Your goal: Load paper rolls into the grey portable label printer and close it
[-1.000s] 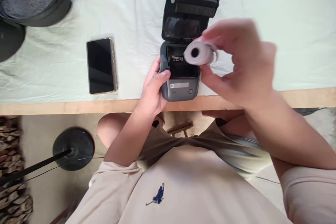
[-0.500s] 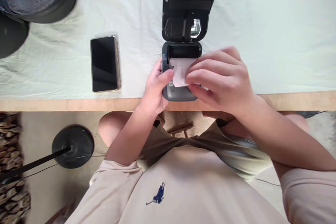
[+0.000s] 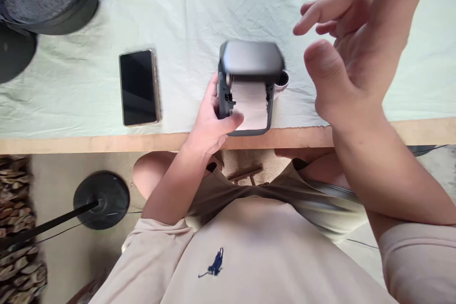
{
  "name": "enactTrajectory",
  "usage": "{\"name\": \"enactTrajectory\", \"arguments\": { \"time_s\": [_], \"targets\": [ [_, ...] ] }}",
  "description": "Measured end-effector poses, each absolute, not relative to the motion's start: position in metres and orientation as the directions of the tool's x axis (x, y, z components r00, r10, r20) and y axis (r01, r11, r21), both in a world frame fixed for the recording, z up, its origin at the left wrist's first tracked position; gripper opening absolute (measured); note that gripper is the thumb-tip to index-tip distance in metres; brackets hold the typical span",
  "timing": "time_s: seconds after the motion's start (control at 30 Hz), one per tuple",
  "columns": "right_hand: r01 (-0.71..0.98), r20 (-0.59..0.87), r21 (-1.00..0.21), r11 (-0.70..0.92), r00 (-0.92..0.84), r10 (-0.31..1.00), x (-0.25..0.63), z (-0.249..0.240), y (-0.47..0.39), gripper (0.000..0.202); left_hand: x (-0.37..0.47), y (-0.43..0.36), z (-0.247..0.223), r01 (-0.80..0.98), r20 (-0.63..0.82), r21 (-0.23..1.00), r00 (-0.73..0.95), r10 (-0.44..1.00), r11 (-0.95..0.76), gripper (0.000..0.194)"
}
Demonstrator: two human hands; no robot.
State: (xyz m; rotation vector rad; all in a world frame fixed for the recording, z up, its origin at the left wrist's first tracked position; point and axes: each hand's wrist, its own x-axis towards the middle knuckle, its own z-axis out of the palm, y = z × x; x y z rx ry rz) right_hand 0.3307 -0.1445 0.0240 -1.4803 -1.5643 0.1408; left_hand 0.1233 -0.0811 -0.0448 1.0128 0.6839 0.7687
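Note:
At the table's front edge sits a small dark grey receipt printer [image 3: 254,59], its lid tilted partway down over the body. White paper [image 3: 251,102] comes out from under the lid and lies over the printer's front. My left hand [image 3: 210,126] grips the printer's left side, the thumb pressing the paper. Raised to the right, my right hand [image 3: 356,52] is empty with fingers apart, clear of the printer. Beside the printer's right side is a small white roll with a dark core [image 3: 281,80], partly hidden by the printer.
A dark phone [image 3: 140,88] lies left of the printer on the pale cloth [image 3: 171,19]. A black bag-like object [image 3: 53,0] fills the far left corner. Below the wooden table edge [image 3: 89,145] stands a round black base [image 3: 101,199] with a pole.
My right hand has let go of the paper and risen to the right. The printer's lid has swung from upright to partly down, and the small roll has come into sight.

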Motion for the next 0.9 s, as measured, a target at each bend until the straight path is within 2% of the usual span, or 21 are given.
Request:
{"name": "enactTrajectory", "arguments": {
  "time_s": [0.1, 0.17, 0.23, 0.33, 0.4, 0.5, 0.9],
  "targets": [
    [0.723, 0.657, -0.566, 0.396, 0.105, 0.746, 0.337, 0.019, -0.143, 0.039, 0.121, -0.077, -0.055, -0.227, -0.140, 0.917, 0.588, 0.796, 0.329, 0.092],
    [0.732, 0.638, -0.533, 0.424, 0.018, 0.770, 0.337, 0.017, -0.144, 0.026, 0.122, -0.077, -0.054, -0.270, -0.127, 0.898, 0.598, 0.791, 0.348, 0.091],
    [0.753, 0.561, -0.524, 0.397, -0.046, 0.826, 0.334, 0.017, -0.145, 0.025, 0.123, -0.080, -0.048, -0.342, -0.105, 0.858, 0.614, 0.782, 0.383, 0.079],
    [0.737, 0.474, -0.554, 0.387, -0.103, 0.874, 0.327, 0.020, -0.150, 0.031, 0.127, -0.085, -0.037, -0.405, -0.115, 0.810, 0.599, 0.792, 0.425, 0.049],
    [0.726, 0.417, -0.578, 0.371, -0.128, 0.900, 0.322, 0.024, -0.152, 0.033, 0.128, -0.087, -0.032, -0.422, -0.134, 0.799, 0.569, 0.811, 0.428, 0.037],
    [0.745, 0.350, -0.576, 0.337, -0.147, 0.925, 0.319, 0.029, -0.154, 0.028, 0.130, -0.087, -0.026, -0.445, -0.137, 0.784, 0.557, 0.819, 0.434, 0.033],
    [0.737, 0.354, -0.593, 0.325, -0.124, 0.927, 0.322, 0.031, -0.155, 0.020, 0.131, -0.085, -0.027, -0.375, -0.220, 0.840, 0.424, 0.878, 0.392, 0.014]
  ]
}}
